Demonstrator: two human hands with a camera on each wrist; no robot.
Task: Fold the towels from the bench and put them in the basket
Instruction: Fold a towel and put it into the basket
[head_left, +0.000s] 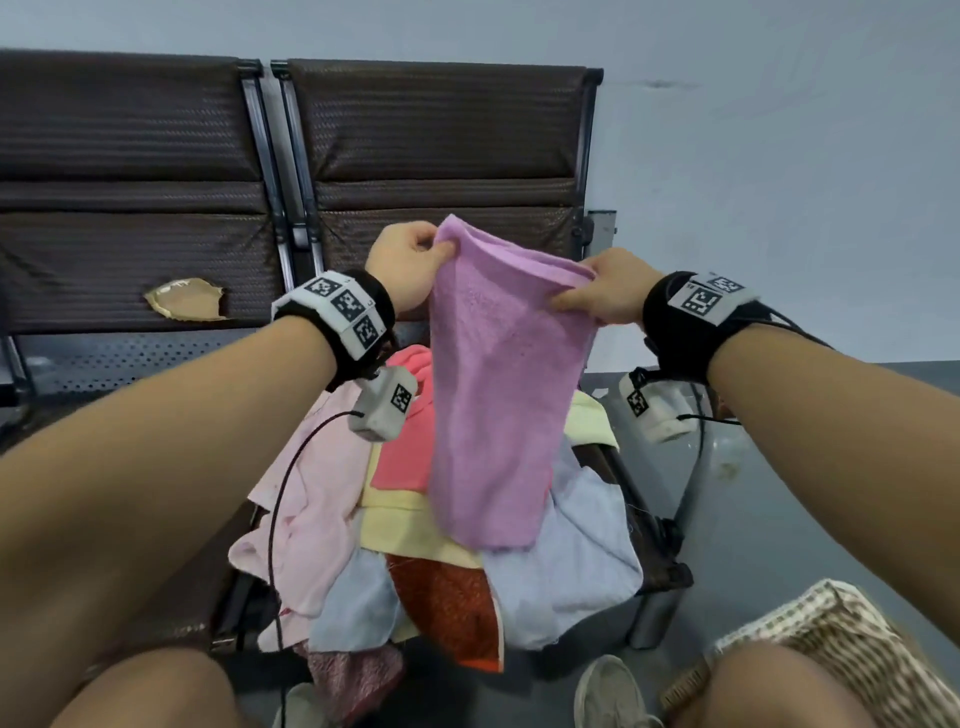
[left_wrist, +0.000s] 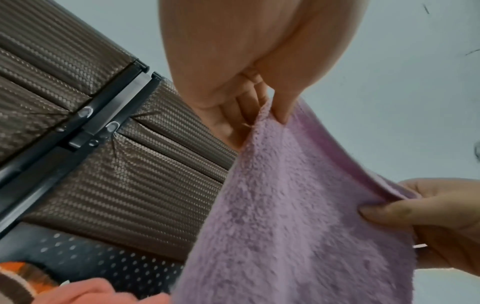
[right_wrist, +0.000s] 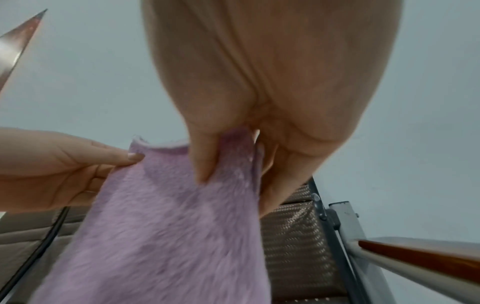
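Note:
A lilac towel (head_left: 498, 384) hangs in the air above the bench, held by its top edge. My left hand (head_left: 410, 265) pinches its upper left corner between thumb and fingers. My right hand (head_left: 602, 293) pinches the upper right corner. In the left wrist view the towel (left_wrist: 298, 216) drapes down from my left hand (left_wrist: 262, 115), with the right hand (left_wrist: 426, 218) gripping the far edge. The right wrist view shows my right hand (right_wrist: 228, 164) clamped on the towel (right_wrist: 161, 230). A pile of towels (head_left: 431, 540) in pink, yellow, pale blue and red lies on the bench seat below. The woven basket (head_left: 831, 649) stands at lower right.
The brown padded bench backrests (head_left: 436, 135) rise behind the towel, one with a torn patch (head_left: 184, 299). A perforated metal seat (head_left: 124, 358) lies to the left. Grey floor (head_left: 831, 493) spreads on the right. My knees and shoes (head_left: 608, 691) fill the bottom edge.

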